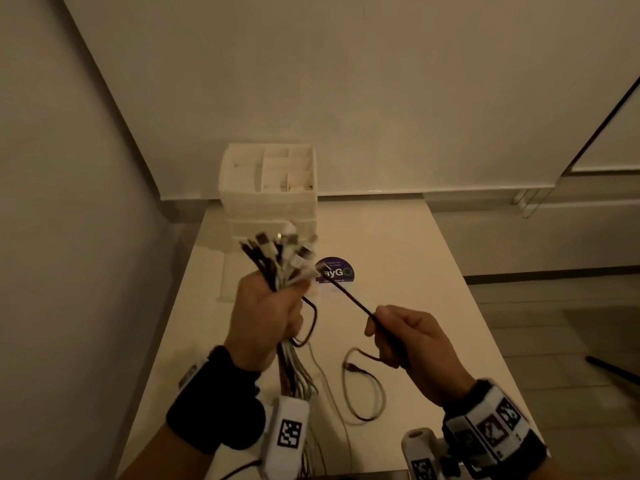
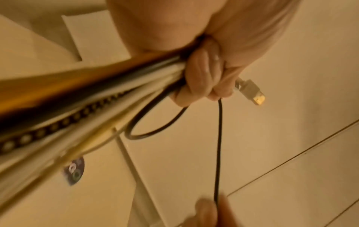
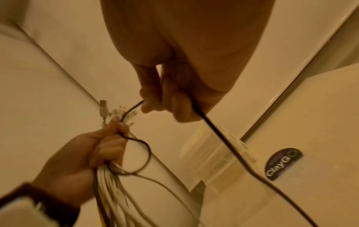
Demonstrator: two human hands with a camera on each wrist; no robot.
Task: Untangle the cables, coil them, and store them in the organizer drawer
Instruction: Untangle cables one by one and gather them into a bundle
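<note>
Pale rectangular table (image 1: 398, 237) by cream walls: white plastic compartmented organizer (image 1: 268, 183) at its far edge; round purple sticker (image 1: 337, 271) nearer you. Your left hand (image 1: 268, 318) fists a bundle of black and white cables (image 1: 280, 261), plugs up; your right hand (image 1: 410, 341) pinches one thin black cable (image 1: 349, 297) drawn from it.

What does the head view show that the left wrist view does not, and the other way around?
Only the head view shows the white organizer at the back of the table, the fan of plugs above the left hand, the whole right hand, and a loose cable lying on the table. Only the left wrist view shows, close up, the left fingers curled round the bundle and one grey plug sticking out. Both show the black cable stretched between the hands and the round purple sticker.
</note>
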